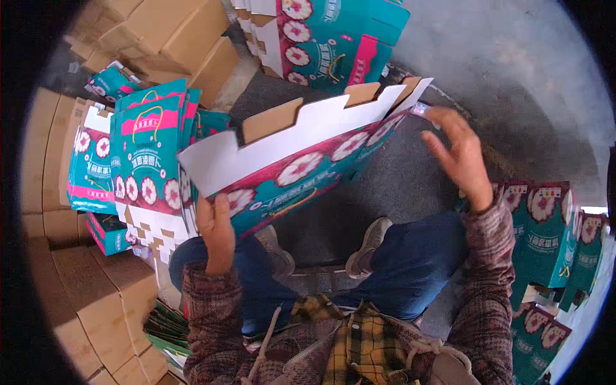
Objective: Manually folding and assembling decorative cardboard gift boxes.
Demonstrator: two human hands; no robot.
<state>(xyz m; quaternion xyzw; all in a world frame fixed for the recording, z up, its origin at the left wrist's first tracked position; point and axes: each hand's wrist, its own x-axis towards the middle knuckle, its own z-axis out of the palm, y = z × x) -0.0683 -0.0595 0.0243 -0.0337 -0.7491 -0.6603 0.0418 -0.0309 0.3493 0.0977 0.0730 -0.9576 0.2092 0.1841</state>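
Observation:
A teal and maroon printed cardboard gift box (pixel 301 168) is tilted in front of me above my knees. White and brown notched flaps stand up along its upper edge. My left hand (pixel 217 231) grips its near left end, thumb against the printed side. Beyond the box's far right corner, my right hand (pixel 461 151) has its thumb and fingers apart. A small shiny, pale purple piece (pixel 420 109) sits at the right fingertips, beside that corner; whether it is held or stuck to the box I cannot tell.
Flat printed boxes (pixel 151 141) lean in a stack at my left, before brown cartons (pixel 96 282). More printed boxes (pixel 333 45) stand ahead. Made-up gift boxes (pixel 542 237) line the right side. My shoes (pixel 372 247) rest on the dark floor.

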